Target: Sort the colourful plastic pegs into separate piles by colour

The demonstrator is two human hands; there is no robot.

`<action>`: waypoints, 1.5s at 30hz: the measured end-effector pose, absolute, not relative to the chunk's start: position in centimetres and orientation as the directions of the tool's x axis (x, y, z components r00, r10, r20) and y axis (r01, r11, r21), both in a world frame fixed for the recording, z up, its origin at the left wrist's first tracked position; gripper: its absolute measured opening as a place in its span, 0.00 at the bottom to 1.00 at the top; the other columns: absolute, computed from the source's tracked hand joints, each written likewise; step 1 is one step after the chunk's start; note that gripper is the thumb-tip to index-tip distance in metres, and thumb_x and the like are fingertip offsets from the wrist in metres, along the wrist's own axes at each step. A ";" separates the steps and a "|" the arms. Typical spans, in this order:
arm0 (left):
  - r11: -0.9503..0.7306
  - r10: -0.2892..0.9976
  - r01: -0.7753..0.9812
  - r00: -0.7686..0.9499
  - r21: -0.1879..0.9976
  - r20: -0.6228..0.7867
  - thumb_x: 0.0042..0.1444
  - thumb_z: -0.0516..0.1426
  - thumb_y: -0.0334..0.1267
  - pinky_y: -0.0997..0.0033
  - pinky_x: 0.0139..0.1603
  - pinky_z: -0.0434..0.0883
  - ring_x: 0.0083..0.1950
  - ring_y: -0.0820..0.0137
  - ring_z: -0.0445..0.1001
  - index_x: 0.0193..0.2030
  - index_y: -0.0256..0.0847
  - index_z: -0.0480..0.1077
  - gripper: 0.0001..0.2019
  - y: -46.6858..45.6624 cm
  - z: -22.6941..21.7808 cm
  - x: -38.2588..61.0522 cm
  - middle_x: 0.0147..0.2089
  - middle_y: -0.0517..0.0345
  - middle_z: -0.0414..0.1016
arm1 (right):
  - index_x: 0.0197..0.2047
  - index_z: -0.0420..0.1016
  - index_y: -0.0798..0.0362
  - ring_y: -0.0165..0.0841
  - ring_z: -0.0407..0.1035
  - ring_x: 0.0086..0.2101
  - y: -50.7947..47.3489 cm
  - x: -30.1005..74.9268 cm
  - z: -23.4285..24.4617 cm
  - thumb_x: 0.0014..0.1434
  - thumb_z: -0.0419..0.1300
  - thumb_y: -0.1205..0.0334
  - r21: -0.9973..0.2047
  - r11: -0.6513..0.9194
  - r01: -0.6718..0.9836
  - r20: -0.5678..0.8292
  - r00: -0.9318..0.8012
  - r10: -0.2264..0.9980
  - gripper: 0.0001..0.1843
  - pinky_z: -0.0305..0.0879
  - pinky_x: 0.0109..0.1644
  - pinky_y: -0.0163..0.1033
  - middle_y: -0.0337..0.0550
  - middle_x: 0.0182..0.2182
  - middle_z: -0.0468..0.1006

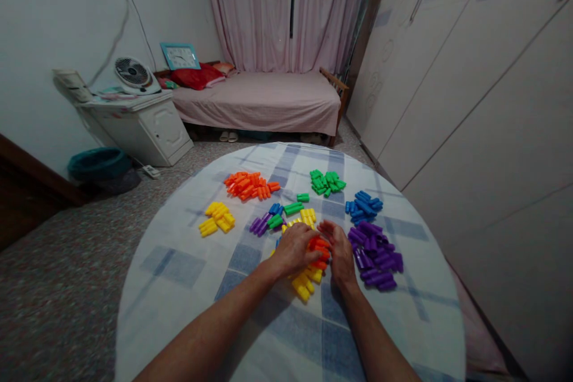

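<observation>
My left hand (295,249) reaches over the mixed middle pile, its fingers curled round several orange plastic tube-like pieces (319,252). Facing it from the right is my right hand (342,253), cupped with its fingers stretched forward beside the same orange pieces. Whether its fingertips touch them is hard to tell. Yellow pieces (303,286) lie below and around the left hand, which hides part of the pile. Just beyond it are loose green pieces (293,209), purple pieces (259,225) and a few blue ones (276,209).
On the round cloth-covered table (179,316) lie sorted heaps: orange (248,185), yellow (217,219), green (327,182), blue (364,208) and purple (376,255), the last close to my right hand. A bed (268,95), a cabinet with a fan (133,73) and a wardrobe (447,71) stand around.
</observation>
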State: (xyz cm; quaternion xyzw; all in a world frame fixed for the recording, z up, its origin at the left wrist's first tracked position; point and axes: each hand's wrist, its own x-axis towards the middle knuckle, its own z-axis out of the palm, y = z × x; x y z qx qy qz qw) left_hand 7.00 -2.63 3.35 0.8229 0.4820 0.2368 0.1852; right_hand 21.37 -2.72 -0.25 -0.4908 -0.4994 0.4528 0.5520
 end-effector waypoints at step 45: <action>-0.167 0.874 0.830 -0.125 0.532 0.469 0.55 0.54 0.38 0.60 0.55 0.66 0.50 0.63 0.69 0.44 0.40 0.71 0.11 1.0 2.4 -3.1 0.46 0.51 0.72 | 0.46 0.71 0.51 0.37 0.71 0.39 -2.4 20.8 -0.4 0.61 0.47 0.49 -0.976 0.070 0.206 0.082 0.049 0.995 0.19 0.65 0.44 0.42 0.44 0.38 0.77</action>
